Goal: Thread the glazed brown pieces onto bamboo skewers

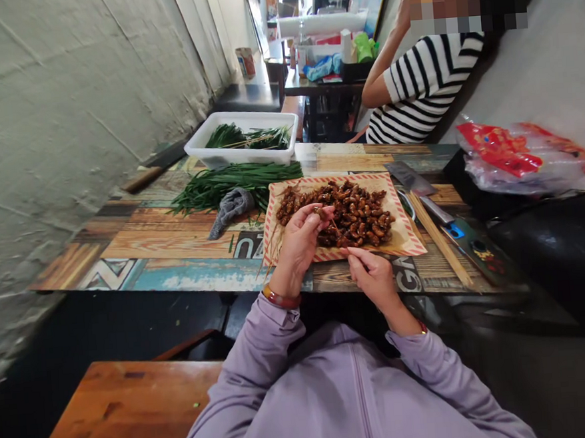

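Brown glazed pieces (352, 218) lie heaped on a paper-lined tray (409, 241) near the middle of the bench (164, 244), close to its near edge.

Toward the bench's left edge, beside a rough grey wall, a sheaf of green chives (234, 183) lies flat. A grey cloth (229, 210) touches its near side. Behind them, at the far edge, a white tub (208, 155) holds more chives.

The left hand (301, 238) is raised over the tray's near left corner. Its fingertips are closed on a single piece (321, 211). A few thin sticks (269, 250) lie loose just beside that corner. The right hand (374, 277) hovers over the bench's near edge with its fingertips pinched together. Whether they hold a stick is too small to tell.

Right of the tray lie a cleaver (410, 177) and a bundle of skewers (439, 239). A plastic bag (518, 156) rests beyond the right edge. A co-worker in a striped top (427, 76) sits past the far edge.

Judging by the pose, one piece has been picked from the heap and is being brought toward the other hand. Joining the two calls for steady, fine alignment. Open bench lies left of the tray, along the near edge. The right side is crowded, with the cleaver's blade close to the tray.
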`<state>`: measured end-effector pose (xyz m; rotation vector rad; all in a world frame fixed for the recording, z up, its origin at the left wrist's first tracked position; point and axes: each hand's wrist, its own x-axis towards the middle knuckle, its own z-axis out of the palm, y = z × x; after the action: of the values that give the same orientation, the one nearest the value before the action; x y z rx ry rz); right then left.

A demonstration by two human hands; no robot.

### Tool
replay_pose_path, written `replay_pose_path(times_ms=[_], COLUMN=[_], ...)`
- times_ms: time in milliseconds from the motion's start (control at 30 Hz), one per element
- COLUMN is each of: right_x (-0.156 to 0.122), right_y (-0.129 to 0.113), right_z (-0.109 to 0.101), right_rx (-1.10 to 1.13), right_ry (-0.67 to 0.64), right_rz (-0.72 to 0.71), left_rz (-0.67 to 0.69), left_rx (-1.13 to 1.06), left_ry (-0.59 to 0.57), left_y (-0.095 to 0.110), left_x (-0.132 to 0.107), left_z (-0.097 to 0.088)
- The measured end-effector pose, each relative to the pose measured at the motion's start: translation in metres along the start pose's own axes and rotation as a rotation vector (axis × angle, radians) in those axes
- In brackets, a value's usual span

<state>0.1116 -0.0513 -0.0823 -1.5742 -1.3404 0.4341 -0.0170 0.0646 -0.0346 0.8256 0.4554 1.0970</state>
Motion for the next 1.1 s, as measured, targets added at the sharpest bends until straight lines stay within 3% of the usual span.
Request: replay_pose_path(times_ms=[267,833,1100], right_x=[0.0024,0.0033,0.0039], right_y=[-0.0006,-0.0026,-0.0013], right_z=[0.0003,-0.0003,0.0020], right_rx=[0.001,-0.003,-0.026], right_ry=[-0.030,-0.037,-0.048], right_rz=[-0.044,-0.044,-0.112], left_rz=[0.021,-0.035,-0.032], left_rx=[0.089,-0.006,-0.047], left_ry=[0.018,0.060,0.029], left_y=[0.0003,0.0047,0.0044], left_x=[0.0000,-0.0045,-0.0038], left_z=[0.0007,0.0056,0.0039])
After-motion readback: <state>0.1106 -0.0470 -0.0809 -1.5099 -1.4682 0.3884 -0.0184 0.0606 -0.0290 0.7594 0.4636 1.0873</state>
